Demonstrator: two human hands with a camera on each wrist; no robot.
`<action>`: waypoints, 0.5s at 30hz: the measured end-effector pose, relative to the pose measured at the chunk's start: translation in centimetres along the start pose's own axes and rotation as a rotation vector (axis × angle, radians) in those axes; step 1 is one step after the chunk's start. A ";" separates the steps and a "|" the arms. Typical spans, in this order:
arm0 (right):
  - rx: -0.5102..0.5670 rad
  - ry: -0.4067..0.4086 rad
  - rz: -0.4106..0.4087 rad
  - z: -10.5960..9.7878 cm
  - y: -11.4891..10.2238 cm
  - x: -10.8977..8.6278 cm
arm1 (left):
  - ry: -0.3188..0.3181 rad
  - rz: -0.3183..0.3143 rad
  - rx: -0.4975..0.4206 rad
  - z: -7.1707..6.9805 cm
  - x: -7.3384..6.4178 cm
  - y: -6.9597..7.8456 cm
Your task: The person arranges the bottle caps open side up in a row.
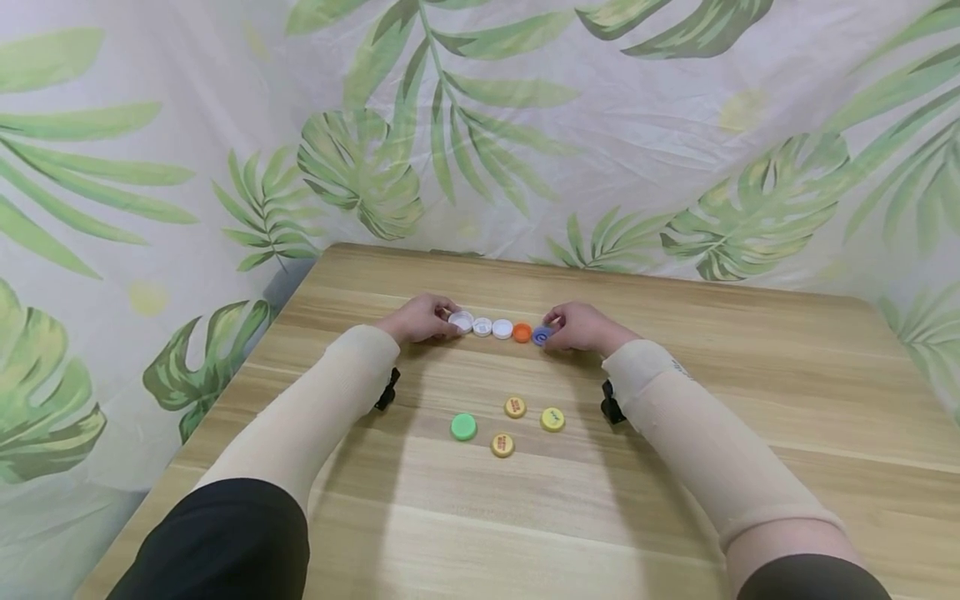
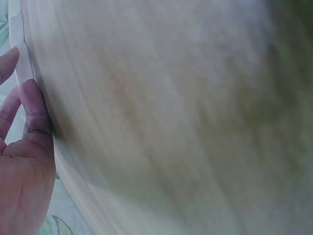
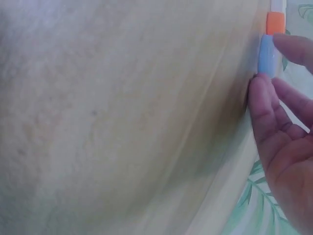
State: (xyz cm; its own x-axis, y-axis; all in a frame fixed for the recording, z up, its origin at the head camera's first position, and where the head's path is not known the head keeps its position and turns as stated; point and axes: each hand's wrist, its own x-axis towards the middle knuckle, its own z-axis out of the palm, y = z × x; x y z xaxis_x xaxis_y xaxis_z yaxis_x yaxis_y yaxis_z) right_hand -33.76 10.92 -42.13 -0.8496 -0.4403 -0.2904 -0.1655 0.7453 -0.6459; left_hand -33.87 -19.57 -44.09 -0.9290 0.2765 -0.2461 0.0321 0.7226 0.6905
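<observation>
Five bottle caps form a touching row on the table. At its left end, my left hand (image 1: 424, 319) pinches a large white bottle cap (image 1: 461, 322) with thumb and fingers; its side shows in the left wrist view. Two smaller white caps, one of them (image 1: 502, 329) plain, and an orange cap (image 1: 522, 332) follow. My right hand (image 1: 581, 326) pinches the blue cap (image 1: 542, 335) at the right end, thumb on one side and fingertips on the other. In the right wrist view the blue cap stands right against the orange one.
Nearer the body lie a green cap (image 1: 463, 427), a yellow cap (image 1: 552, 419) and two golden caps with red print, one (image 1: 514, 407) behind the other (image 1: 502, 444). A leaf-patterned cloth (image 1: 510, 125) hangs behind the wooden table (image 1: 480, 533).
</observation>
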 end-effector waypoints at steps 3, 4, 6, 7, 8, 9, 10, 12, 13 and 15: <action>-0.004 0.031 -0.001 0.1 -0.6 -0.1 | 0.001 0.000 -0.003 0.0 0.0 -0.1; -0.009 0.041 -0.006 0.2 -0.9 -0.1 | -0.001 0.002 -0.009 -0.1 0.0 -0.1; -0.008 0.042 -0.033 0.5 -1.8 0.0 | -0.001 0.004 -0.018 -0.1 0.0 -0.3; -0.014 0.033 -0.054 0.8 -2.3 0.0 | -0.001 0.004 -0.021 -0.2 0.0 -0.3; -0.018 0.018 -0.079 1.0 -2.9 0.0 | -0.001 0.005 -0.025 -0.1 0.1 -0.4; -0.006 -0.012 -0.109 1.3 -3.5 -0.1 | 0.000 0.006 -0.028 -0.1 0.1 -0.5; 0.005 -0.047 -0.136 1.7 -4.0 -0.1 | -0.002 0.009 -0.027 -0.1 0.2 -0.5; 0.010 -0.119 -0.194 2.5 -4.9 -0.3 | -0.003 0.011 -0.026 -0.1 0.1 -0.4; -0.008 -0.151 -0.220 2.9 -5.4 -0.4 | -0.003 0.012 -0.024 -0.1 0.1 -0.4; -0.030 -0.217 -0.251 3.7 -6.3 -0.8 | -0.004 0.015 -0.022 -0.1 0.0 -0.3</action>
State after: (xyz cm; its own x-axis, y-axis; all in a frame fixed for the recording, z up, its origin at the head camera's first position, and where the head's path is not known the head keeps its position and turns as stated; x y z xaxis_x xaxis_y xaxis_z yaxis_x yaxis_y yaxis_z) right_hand -30.16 4.70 -40.45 -0.6548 -0.7059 -0.2701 -0.3733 0.6128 -0.6965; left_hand -33.96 -19.82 -44.21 -0.9270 0.2895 -0.2386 0.0376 0.7045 0.7087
